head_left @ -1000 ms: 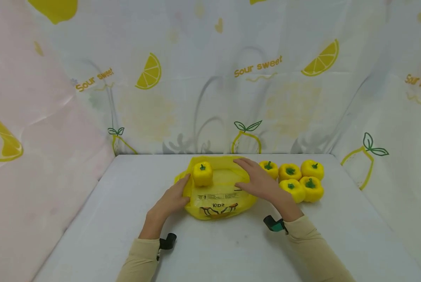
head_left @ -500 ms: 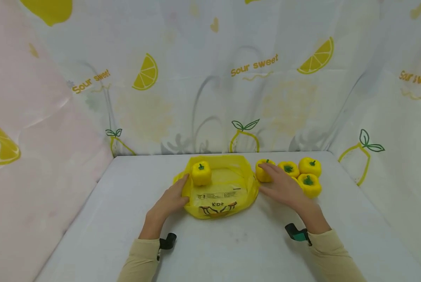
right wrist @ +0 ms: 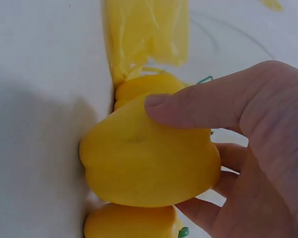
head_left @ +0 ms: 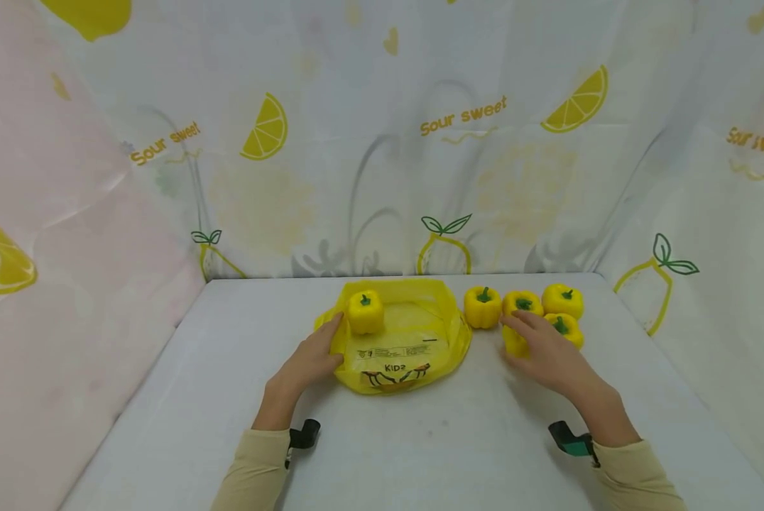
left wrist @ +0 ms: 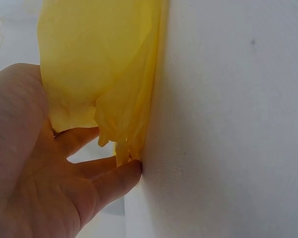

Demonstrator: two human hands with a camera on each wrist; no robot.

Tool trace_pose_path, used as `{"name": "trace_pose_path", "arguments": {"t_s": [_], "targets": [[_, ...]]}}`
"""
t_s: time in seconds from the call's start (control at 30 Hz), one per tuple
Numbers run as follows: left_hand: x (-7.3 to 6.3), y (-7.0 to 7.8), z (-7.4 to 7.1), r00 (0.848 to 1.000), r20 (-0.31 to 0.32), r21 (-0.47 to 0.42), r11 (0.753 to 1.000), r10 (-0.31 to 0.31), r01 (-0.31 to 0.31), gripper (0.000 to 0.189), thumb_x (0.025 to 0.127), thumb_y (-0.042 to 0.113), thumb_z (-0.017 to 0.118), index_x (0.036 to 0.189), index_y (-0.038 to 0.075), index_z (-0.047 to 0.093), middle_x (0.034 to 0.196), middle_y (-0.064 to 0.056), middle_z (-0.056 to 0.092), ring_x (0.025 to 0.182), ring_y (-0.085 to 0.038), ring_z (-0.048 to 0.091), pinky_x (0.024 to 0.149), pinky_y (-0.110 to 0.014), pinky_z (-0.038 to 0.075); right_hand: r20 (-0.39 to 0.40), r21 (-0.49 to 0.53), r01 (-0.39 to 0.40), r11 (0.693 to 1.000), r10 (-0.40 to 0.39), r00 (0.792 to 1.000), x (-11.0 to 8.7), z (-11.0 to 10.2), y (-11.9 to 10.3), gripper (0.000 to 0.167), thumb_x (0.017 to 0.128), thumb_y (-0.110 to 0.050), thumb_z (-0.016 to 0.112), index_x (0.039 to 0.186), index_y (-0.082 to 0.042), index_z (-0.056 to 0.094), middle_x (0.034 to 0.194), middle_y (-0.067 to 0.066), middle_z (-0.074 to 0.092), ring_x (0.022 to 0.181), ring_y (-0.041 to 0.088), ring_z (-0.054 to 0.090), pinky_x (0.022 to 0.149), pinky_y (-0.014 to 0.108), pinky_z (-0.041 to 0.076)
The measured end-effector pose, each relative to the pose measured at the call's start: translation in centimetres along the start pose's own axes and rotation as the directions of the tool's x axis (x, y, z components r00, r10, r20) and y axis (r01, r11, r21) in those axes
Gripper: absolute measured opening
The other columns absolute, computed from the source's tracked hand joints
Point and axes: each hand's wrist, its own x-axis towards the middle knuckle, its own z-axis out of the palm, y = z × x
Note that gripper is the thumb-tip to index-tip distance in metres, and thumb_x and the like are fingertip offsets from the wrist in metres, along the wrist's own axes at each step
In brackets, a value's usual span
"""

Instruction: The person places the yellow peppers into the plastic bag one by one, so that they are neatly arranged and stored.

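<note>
A wide-mouthed yellow plastic bag lies on the table with a yellow bell pepper inside its left part. My left hand touches the bag's left side with spread, mostly straight fingers; in the left wrist view the film covers part of the fingers. My right hand grips another yellow bell pepper, at the front of a cluster. In the right wrist view the thumb lies over this pepper and the other fingers reach round its far side.
Several more yellow bell peppers stand beside the right hand: one nearest the bag, one behind the hand, and a back-right pepper. A lemon-print cloth surrounds the white table at the back and sides.
My right hand has moved right from above the bag, past the nearest pepper, to the front pepper of the cluster, and grips it. The left hand has stayed at the bag's left side.
</note>
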Motion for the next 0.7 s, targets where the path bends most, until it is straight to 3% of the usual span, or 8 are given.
{"name": "trace_pose_path", "arguments": {"t_s": [0.2, 0.5, 0.7], "targets": [[0.0, 0.0, 0.0, 1.000, 0.001, -0.011, 1.000, 0.006, -0.006, 0.082, 0.088, 0.012, 0.055, 0.160, 0.013, 0.017, 0.166, -0.010, 0.022, 0.153, -0.032, 0.021, 0.123, -0.055, 0.022, 0.014, 0.003, 0.011, 1.000, -0.011, 1.000, -0.3, -0.1, 0.3, 0.058, 0.079, 0.001, 0.068, 0.135, -0.004, 0.057, 0.142, 0.025, 0.049, 0.128, 0.048, 0.047, 0.104, 0.064, 0.042], [0.1, -0.2, -0.2, 1.000, 0.003, -0.011, 1.000, -0.004, 0.004, 0.082, 0.088, 0.012, 0.056, 0.160, 0.013, 0.016, 0.167, -0.009, 0.021, 0.154, -0.032, 0.021, 0.124, -0.054, 0.022, 0.033, 0.017, 0.003, 1.000, -0.004, 0.999, -0.2, 0.7, 0.5, 0.059, 0.079, 0.001, 0.069, 0.136, -0.008, 0.057, 0.141, 0.024, 0.052, 0.124, 0.047, 0.051, 0.101, 0.063, 0.044], [0.1, -0.4, -0.4, 1.000, -0.015, -0.050, 0.999, -0.001, 0.001, 0.081, 0.088, 0.013, 0.056, 0.160, 0.013, 0.018, 0.166, -0.010, 0.023, 0.154, -0.032, 0.021, 0.124, -0.053, 0.021, 0.015, 0.088, 0.014, 0.996, -0.015, 1.000, 0.2, 1.1, 0.1, 0.059, 0.079, -0.001, 0.069, 0.136, -0.008, 0.058, 0.143, 0.023, 0.051, 0.128, 0.045, 0.050, 0.102, 0.063, 0.044]]}}
